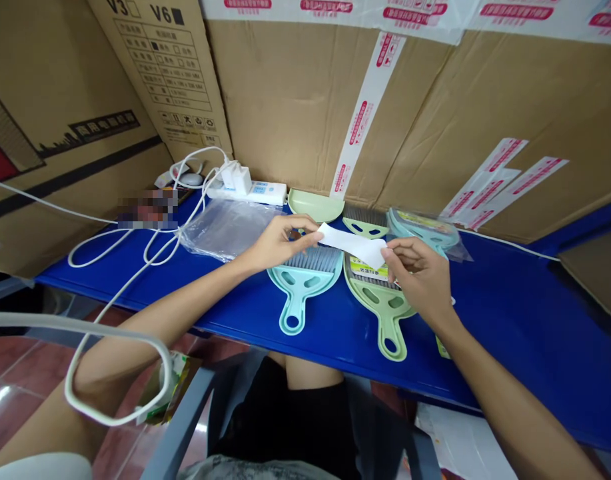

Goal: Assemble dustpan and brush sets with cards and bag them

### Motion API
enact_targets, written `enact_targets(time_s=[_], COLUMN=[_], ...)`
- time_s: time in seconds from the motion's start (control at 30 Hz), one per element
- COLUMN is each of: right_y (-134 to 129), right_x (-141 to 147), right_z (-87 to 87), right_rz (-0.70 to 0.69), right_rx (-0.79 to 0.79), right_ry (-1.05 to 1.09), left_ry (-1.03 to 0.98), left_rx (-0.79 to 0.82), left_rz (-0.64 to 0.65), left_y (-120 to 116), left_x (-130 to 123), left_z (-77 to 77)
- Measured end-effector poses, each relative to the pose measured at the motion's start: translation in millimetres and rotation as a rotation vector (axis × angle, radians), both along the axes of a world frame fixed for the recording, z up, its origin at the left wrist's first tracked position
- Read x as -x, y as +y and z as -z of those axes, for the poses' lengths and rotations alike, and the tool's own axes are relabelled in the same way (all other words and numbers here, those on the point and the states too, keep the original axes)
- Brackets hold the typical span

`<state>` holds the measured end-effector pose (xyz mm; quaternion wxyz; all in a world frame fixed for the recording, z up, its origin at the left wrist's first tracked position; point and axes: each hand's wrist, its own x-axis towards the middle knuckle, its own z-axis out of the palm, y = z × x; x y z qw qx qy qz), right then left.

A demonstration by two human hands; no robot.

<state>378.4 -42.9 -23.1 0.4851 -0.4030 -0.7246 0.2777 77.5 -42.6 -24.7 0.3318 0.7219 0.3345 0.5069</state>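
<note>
A small white paper strip (pixel 354 245) is stretched between my two hands above the blue table. My left hand (pixel 280 241) pinches its left end between thumb and fingers, and my right hand (pixel 419 270) pinches the right end. Under the left hand lies a light blue dustpan (pixel 305 285) with a grey-bristled brush. A green dustpan (pixel 378 297) with a brush and a yellow label sits below the right hand, partly covered by it. Behind the strip are a pale green dustpan (pixel 315 205) and a green brush (pixel 366 223).
Clear plastic bags (pixel 230 227) lie to the left, near a white power strip (pixel 268 193) with looping white cables (pixel 130 277). A wrapped blue dustpan set (pixel 425 230) rests at the back right. Cardboard boxes (pixel 295 100) wall off the table's rear edge.
</note>
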Motion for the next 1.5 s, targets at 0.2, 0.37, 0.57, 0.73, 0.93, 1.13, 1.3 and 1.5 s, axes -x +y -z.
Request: enact_targets(time_s=[0.2, 0.37, 0.57, 0.73, 0.93, 1.13, 1.3, 1.5], right_y=[-2.1, -2.7, -3.7, -5.2, -6.9, -16.6, -17.1, -18.4], right_x=[3.3, 3.7, 4.2, 0.9, -1.1, 4.8, 1.8, -2.2], right_z=[-4.1, -5.2, -5.0, -3.3, -6.4, -9.7, -6.6, -4.5], right_rz=[0.000, -0.017, -0.037, -0.031, -0.004, -0.111, -0.170, -0.147], right_rx=[0.048, 0.048, 0.025, -0.064, -0.304, -0.711, -0.888, -1.035], right_ry=[0.036, 0.047, 0.024, -0.065, -0.299, -0.499, -0.538, -0.567], left_ry=[-0.089, -0.166, -0.174, -0.116, -0.040, 0.145, 0.266, 0.214], left_rx=[0.117, 0.193, 0.245, 0.113, -0.117, -0.199, -0.116, 0.038], left_rz=[0.012, 0.048, 0.054, -0.011, -0.080, 0.172, 0.365, 0.432], left_y=[2.7, 3.1, 4.0, 4.2, 0.1, -14.0, -13.7, -12.5], left_x=[1.0, -1.1, 1.5, 6.8, 10.5, -4.3, -7.9, -3.7], left_z=[3.1, 2.5, 0.2, -2.8, -8.0, -15.1, -10.9, -8.6])
